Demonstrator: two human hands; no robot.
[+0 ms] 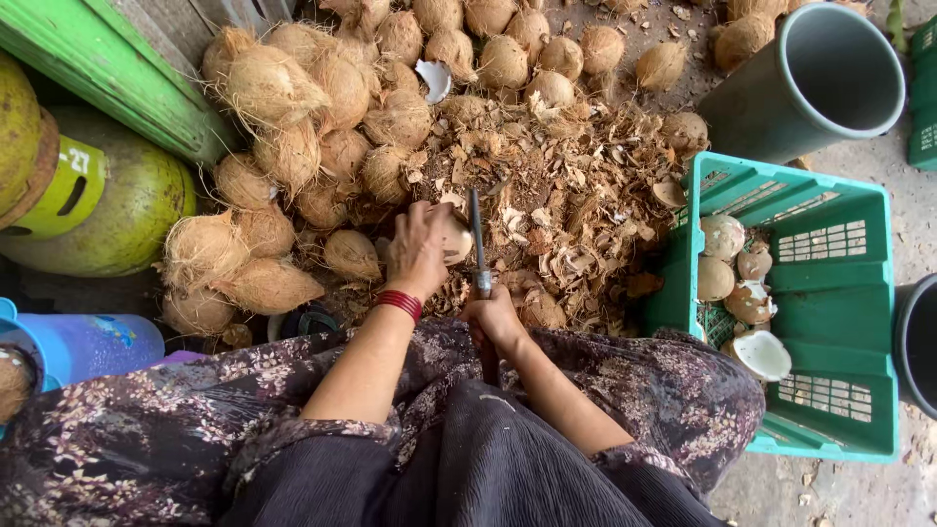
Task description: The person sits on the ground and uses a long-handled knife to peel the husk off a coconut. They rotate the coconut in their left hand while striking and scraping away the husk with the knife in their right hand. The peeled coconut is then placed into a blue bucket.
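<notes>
My left hand [418, 249], with red bangles at the wrist, grips a partly shelled coconut [455, 239] low over a heap of husk scraps. My right hand [494, 317] is closed round the handle of a long knife [477, 244], whose blade points away from me and lies against the coconut's right side. A big pile of brown husked coconuts [322, 107] fills the ground ahead and to the left of my hands.
A green plastic crate [839, 293] with peeled coconuts and shell pieces stands at the right. Behind it is a grey bucket [810, 83]. A green gas cylinder [107, 210] and a blue container [78, 342] sit at the left.
</notes>
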